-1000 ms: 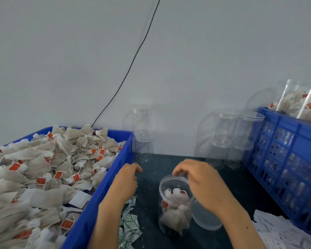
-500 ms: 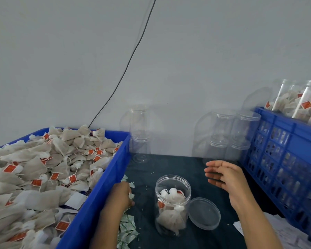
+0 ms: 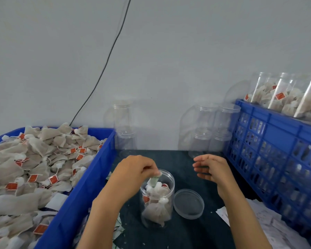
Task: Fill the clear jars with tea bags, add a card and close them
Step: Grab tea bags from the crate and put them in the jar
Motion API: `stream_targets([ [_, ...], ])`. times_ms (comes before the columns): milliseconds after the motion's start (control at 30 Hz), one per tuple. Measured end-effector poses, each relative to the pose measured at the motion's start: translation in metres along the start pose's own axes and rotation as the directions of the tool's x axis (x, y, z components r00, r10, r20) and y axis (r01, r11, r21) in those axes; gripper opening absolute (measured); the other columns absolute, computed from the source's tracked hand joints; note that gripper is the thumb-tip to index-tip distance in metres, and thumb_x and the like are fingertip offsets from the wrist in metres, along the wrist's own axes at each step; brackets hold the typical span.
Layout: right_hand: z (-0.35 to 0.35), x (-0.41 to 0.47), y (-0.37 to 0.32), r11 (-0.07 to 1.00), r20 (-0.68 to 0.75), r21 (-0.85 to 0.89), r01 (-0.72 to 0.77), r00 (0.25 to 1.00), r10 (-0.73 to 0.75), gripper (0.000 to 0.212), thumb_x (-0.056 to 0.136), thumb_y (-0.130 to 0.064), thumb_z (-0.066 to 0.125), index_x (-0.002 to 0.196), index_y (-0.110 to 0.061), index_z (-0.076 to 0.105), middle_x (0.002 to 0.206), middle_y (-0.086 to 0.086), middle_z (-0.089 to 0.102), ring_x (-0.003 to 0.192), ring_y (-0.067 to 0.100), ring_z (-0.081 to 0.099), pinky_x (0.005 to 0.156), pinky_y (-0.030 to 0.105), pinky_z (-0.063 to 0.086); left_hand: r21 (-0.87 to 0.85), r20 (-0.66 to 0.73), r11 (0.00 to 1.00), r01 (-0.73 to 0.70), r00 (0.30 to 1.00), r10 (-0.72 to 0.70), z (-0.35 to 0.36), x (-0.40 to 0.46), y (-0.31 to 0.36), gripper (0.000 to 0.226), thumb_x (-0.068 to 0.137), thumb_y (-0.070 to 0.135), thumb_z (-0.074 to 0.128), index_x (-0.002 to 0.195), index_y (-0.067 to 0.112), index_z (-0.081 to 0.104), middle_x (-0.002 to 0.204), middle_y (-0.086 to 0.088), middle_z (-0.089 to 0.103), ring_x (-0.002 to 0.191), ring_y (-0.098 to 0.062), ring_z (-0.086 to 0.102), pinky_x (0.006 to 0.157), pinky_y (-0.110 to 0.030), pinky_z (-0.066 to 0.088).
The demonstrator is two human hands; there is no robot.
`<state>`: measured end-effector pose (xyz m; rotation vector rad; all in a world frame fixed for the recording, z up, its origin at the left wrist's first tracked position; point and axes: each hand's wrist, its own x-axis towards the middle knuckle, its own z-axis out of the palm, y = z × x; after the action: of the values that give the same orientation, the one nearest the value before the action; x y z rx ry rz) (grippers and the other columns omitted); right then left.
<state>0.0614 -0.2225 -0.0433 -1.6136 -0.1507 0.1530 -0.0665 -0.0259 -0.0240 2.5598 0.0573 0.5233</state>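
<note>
An open clear jar (image 3: 157,209) full of tea bags stands on the dark table. My left hand (image 3: 133,172) hovers over its mouth and pinches a small green-and-white packet (image 3: 154,180) that dips into the jar. The jar's clear lid (image 3: 188,203) lies flat just right of it. My right hand (image 3: 212,168) floats to the right of the jar, above the table, fingers relaxed and empty. A big blue bin (image 3: 83,191) heaped with tea bags (image 3: 31,169) sits at the left.
Empty clear jars (image 3: 205,130) are stacked against the wall at the back. A blue crate (image 3: 276,150) on the right holds filled jars (image 3: 284,97). White cards (image 3: 262,220) lie at lower right; small green packets (image 3: 118,229) are scattered by the bin.
My left hand rose from the packets beside the bin with one packet and came over the jar's mouth. My right hand stayed open to the right of the jar.
</note>
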Motion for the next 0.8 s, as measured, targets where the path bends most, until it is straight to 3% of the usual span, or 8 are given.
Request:
stream_targets([
  [133,-0.006,0.003,0.002,1.0,-0.015,0.003,-0.008,1.0,0.008,0.031,0.091,0.008,0.041,0.081,-0.003,0.069,0.073,0.011,0.068,0.066,0.02,0.063,0.064,0.03,0.053,0.051,-0.023,0.998,0.029,0.999,-0.028,0.01,0.002,-0.007,0.015,0.079,0.044,0.074,0.076,0.033,0.064,0.073,0.019,0.06,0.075,0.001,0.051,0.07,-0.017,0.041],
  [233,-0.011,0.005,0.003,0.999,-0.032,-0.037,-0.009,0.999,0.008,0.032,0.09,0.007,0.041,0.08,-0.005,0.069,0.076,0.012,0.07,0.069,0.021,0.065,0.066,0.032,0.054,0.041,-0.074,0.999,0.027,0.997,-0.023,0.01,0.003,-0.014,0.009,0.088,0.037,0.066,0.095,0.032,0.064,0.095,0.017,0.061,0.092,-0.002,0.054,0.086,-0.024,0.047],
  [333,-0.027,0.009,0.006,0.967,-0.069,-0.256,-0.011,0.998,-0.007,0.029,0.093,0.002,0.042,0.084,-0.007,0.068,0.084,0.012,0.07,0.074,0.021,0.064,0.075,0.037,0.054,-0.008,0.013,0.998,0.061,0.998,-0.061,0.004,0.001,-0.023,0.044,0.083,0.054,0.063,0.121,0.034,0.055,0.121,0.016,0.053,0.113,-0.001,0.049,0.099,-0.025,0.044],
  [367,-0.035,0.01,0.007,0.913,-0.054,-0.408,-0.008,0.998,-0.016,0.025,0.094,-0.001,0.044,0.087,-0.009,0.067,0.087,0.01,0.069,0.077,0.021,0.063,0.075,0.037,0.052,-0.046,0.13,0.995,0.088,0.988,-0.081,0.002,0.0,-0.025,0.067,0.072,0.064,0.066,0.13,0.038,0.046,0.129,0.019,0.046,0.12,-0.001,0.043,0.104,-0.025,0.04],
  [433,-0.05,0.011,0.009,0.667,0.039,-0.745,-0.016,0.997,0.068,0.015,0.094,-0.008,0.053,0.099,-0.014,0.066,0.102,0.005,0.064,0.089,0.019,0.061,0.079,0.033,0.05,-0.114,0.381,0.983,0.147,0.92,-0.093,0.002,-0.004,-0.025,0.108,0.056,0.065,0.08,0.144,0.045,0.021,0.141,0.023,0.03,0.129,0.0,0.032,0.107,-0.024,0.033],
  [533,-0.06,0.005,0.011,0.224,0.075,-0.974,-0.016,0.919,0.388,0.034,0.092,-0.013,0.062,0.126,-0.016,0.059,0.131,0.004,0.054,0.117,0.019,0.055,0.098,0.028,0.047,-0.075,0.499,0.987,0.143,0.862,-0.087,0.01,-0.005,-0.02,0.128,0.058,0.043,0.089,0.146,0.052,-0.003,0.151,0.02,0.018,0.133,-0.005,0.032,0.108,-0.027,0.032],
  [667,-0.063,0.001,0.02,0.203,0.078,-0.979,-0.023,0.876,0.476,0.046,0.086,-0.016,0.071,0.128,-0.02,0.053,0.139,0.004,0.047,0.124,0.024,0.05,0.102,0.036,0.046,-0.033,0.477,0.993,0.117,0.875,-0.087,0.019,-0.002,-0.011,0.125,0.065,0.036,0.088,0.147,0.049,-0.005,0.156,0.013,0.02,0.134,-0.008,0.039,0.112,-0.035,0.036],
  [800,-0.056,0.006,0.029,0.123,0.108,-0.991,0.05,0.84,0.532,0.024,0.088,-0.022,0.069,0.097,-0.018,0.047,0.122,0.0,0.049,0.115,0.023,0.051,0.103,0.042,0.046,0.008,0.476,0.995,0.097,0.875,-0.089,0.018,-0.001,-0.014,0.119,0.066,0.04,0.086,0.149,0.045,0.0,0.153,0.015,0.026,0.131,-0.005,0.04,0.11,-0.028,0.036],
])
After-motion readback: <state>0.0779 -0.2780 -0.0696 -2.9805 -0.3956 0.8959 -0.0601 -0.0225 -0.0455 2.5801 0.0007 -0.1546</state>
